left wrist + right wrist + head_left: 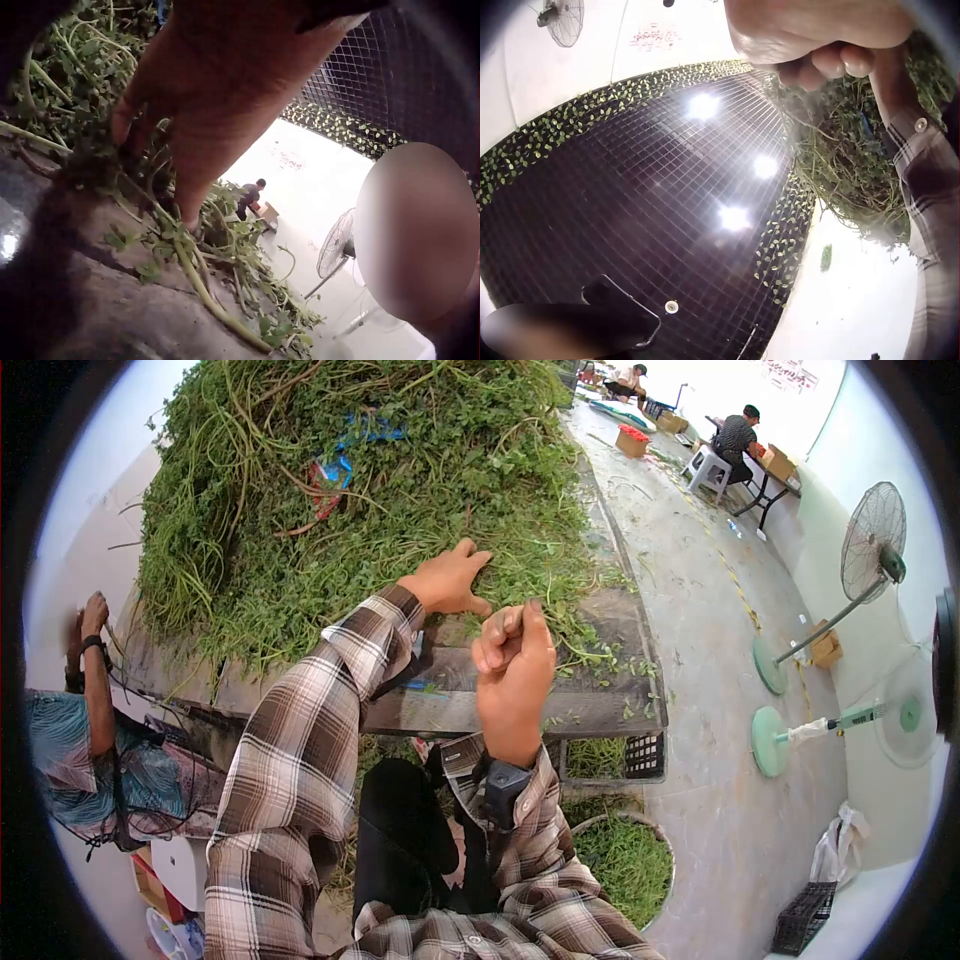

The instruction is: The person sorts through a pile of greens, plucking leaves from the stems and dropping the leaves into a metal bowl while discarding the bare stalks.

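We find the pile of leafy greens (400, 490) heaped on the bench (440, 706), its thin near edge spread out before the seated person. The left hand (450, 582) reaches into that edge with thumb and fingers spread apart; the left wrist view shows them down among the loose stems, a thick stem (214, 304) lying just beside the thumb on the bench. We record no firm grip there. The right hand (515, 670) is held up above the bench's near side, fingers curled inward; we see no stem in it.

We judge the step in hand to be picking stems out of the pile for sorting or trimming, with much of the heap left to work through. In our view, the next move calls for closing the left thumb and fingers on a few stems and drawing them free of the tangle without tearing leaves, the right hand opening to receive them. Below the bench, a round tub (671, 860) holds more greens.
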Demonstrator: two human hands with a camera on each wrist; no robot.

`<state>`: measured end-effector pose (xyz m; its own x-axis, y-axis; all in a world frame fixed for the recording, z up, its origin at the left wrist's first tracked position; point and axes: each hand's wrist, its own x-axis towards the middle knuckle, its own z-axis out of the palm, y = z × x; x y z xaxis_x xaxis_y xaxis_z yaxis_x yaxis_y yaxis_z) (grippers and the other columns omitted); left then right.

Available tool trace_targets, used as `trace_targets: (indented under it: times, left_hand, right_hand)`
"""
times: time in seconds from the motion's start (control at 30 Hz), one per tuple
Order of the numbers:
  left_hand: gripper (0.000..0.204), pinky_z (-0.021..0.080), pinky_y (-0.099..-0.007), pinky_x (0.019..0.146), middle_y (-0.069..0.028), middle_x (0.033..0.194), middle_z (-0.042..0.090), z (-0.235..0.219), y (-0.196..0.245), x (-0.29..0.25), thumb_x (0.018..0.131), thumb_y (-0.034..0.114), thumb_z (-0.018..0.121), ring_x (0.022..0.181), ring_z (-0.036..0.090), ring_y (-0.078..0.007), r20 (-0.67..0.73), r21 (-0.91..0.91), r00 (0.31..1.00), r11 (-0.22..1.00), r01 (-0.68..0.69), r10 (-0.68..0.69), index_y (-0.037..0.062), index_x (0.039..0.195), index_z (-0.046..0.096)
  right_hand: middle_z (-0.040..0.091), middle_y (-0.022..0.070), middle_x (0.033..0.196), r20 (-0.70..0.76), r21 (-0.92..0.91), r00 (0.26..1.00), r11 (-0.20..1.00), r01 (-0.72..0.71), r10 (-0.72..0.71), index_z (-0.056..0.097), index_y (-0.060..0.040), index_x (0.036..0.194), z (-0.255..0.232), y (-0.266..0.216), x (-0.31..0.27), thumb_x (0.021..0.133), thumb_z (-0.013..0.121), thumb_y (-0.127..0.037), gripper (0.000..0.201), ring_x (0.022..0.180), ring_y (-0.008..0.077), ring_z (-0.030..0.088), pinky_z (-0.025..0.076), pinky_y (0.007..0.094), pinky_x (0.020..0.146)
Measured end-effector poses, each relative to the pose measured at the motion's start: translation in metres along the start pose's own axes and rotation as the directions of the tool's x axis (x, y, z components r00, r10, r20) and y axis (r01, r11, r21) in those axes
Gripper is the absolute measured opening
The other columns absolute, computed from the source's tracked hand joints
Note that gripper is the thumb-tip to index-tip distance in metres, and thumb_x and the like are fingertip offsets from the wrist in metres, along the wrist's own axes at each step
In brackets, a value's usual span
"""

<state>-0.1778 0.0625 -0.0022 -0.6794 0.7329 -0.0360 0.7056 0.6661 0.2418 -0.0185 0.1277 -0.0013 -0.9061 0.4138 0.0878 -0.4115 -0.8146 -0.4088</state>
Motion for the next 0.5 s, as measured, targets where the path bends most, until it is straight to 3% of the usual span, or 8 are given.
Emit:
trace_targets:
  times: [0.07,0.17,0.2,0.3,0.37,0.43,0.47,0.5]
  left_hand:
    - [0.068,0.042,-0.0426,0.088,-0.0177,0.119,0.041,0.002,-0.007,-0.005,0.069,0.033,0.073,0.109,0.047,-0.035,-0.07,-0.045,0.997,0.999,-0.02,0.017,0.0034,0.123,0.045]
    - [0.057,0.042,-0.0431,0.086,-0.0188,0.116,0.042,0.005,-0.022,-0.011,0.071,0.026,0.071,0.103,0.049,-0.0365,-0.128,-0.064,0.992,0.998,0.01,-0.018,0.0019,0.116,0.047]
    - [0.042,0.042,-0.0411,0.083,-0.0203,0.11,0.046,0.004,-0.026,-0.015,0.074,0.021,0.067,0.099,0.05,-0.0368,-0.167,-0.092,0.986,0.996,-0.016,0.0,-0.0017,0.106,0.052]
    - [0.033,0.041,-0.0405,0.079,-0.0194,0.099,0.051,-0.004,-0.041,-0.026,0.074,0.021,0.066,0.094,0.05,-0.0354,-0.201,-0.208,0.977,0.978,0.025,-0.068,-0.0024,0.095,0.055]
    - [0.031,0.042,-0.0398,0.076,-0.0188,0.09,0.055,-0.006,-0.049,-0.04,0.074,0.02,0.066,0.088,0.052,-0.0343,-0.277,-0.177,0.959,0.984,0.015,-0.064,-0.0036,0.091,0.056]
    - [0.028,0.043,-0.0362,0.066,-0.0137,0.078,0.056,-0.015,-0.056,-0.055,0.075,0.019,0.066,0.074,0.054,-0.0253,-0.235,-0.271,0.957,0.957,0.103,-0.169,-0.0039,0.087,0.056]
    - [0.022,0.042,-0.031,0.056,-0.0061,0.068,0.054,-0.02,-0.059,-0.063,0.079,0.017,0.063,0.062,0.051,-0.0147,-0.183,-0.381,0.95,0.909,0.17,-0.255,-0.0032,0.081,0.056]
    - [0.022,0.042,-0.031,0.056,-0.0061,0.068,0.054,-0.02,-0.067,-0.069,0.079,0.017,0.063,0.062,0.051,-0.0147,-0.183,-0.377,0.948,0.909,0.177,-0.26,-0.0032,0.081,0.056]
  right_hand:
    - [0.048,0.0049,0.061,0.01,-0.008,1.0,1.0,-0.01,0.01,0.045,-0.0057,0.072,0.0,0.0,0.0,0.094,0.044,-0.025,0.03,0.043,0.01,0.038,0.032,0.0241,0.041]
    - [0.048,0.005,0.061,0.023,-0.015,0.999,1.0,-0.024,0.024,0.046,-0.0061,0.072,-0.001,0.001,0.0,0.094,0.044,-0.026,0.03,0.044,0.0098,0.037,0.032,0.0237,0.041]
    - [0.048,0.005,0.061,0.019,-0.009,0.999,0.999,-0.032,0.032,0.046,-0.0061,0.072,-0.001,0.002,0.0,0.094,0.044,-0.026,0.03,0.044,0.0098,0.037,0.032,0.0237,0.041]
    - [0.048,0.0047,0.06,0.03,0.005,0.999,0.999,-0.038,0.038,0.046,-0.0064,0.072,-0.001,0.004,0.0,0.094,0.045,-0.026,0.029,0.044,0.0096,0.037,0.032,0.0235,0.041]
    - [0.048,0.0042,0.06,0.047,-0.004,0.998,0.999,-0.041,0.041,0.046,-0.0066,0.072,0.0,0.007,0.001,0.094,0.045,-0.026,0.029,0.044,0.0093,0.037,0.032,0.0236,0.041]
    - [0.048,0.0041,0.06,0.051,-0.001,0.997,0.998,-0.055,0.055,0.046,-0.0067,0.072,0.002,0.011,-0.001,0.094,0.045,-0.026,0.029,0.044,0.0092,0.037,0.032,0.0236,0.041]
    - [0.049,0.0039,0.06,0.056,-0.003,0.997,0.998,-0.059,0.059,0.047,-0.0069,0.072,0.002,0.013,-0.001,0.094,0.045,-0.026,0.029,0.044,0.0091,0.037,0.031,0.0236,0.041]
    - [0.049,0.0039,0.06,0.058,0.003,0.996,0.998,-0.065,0.064,0.047,-0.0069,0.072,0.003,0.015,-0.001,0.094,0.045,-0.026,0.029,0.044,0.0091,0.037,0.031,0.0236,0.041]
